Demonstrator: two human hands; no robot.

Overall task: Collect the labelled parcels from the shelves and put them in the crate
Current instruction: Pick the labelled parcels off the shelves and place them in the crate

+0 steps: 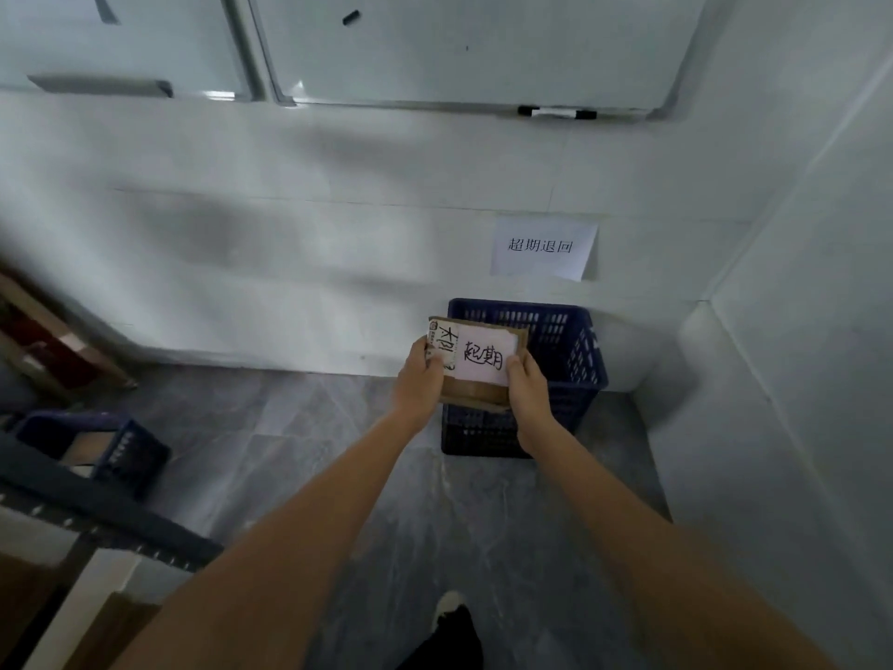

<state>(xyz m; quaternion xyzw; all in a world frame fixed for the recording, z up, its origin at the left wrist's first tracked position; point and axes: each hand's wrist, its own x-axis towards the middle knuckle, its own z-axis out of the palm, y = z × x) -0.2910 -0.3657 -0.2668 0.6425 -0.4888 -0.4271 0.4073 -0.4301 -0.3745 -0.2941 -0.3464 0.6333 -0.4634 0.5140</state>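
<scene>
A flat brown cardboard parcel with a white handwritten label on top is held in both hands over the near left part of a dark blue plastic crate. My left hand grips its left edge and my right hand grips its right edge. The crate stands on the floor against the white wall. The parcel and my hands hide most of its inside.
A white paper sign with printed characters hangs on the wall above the crate. A second blue crate sits at the left by a metal shelf rail. Whiteboards hang higher up. A wall corner closes in on the right.
</scene>
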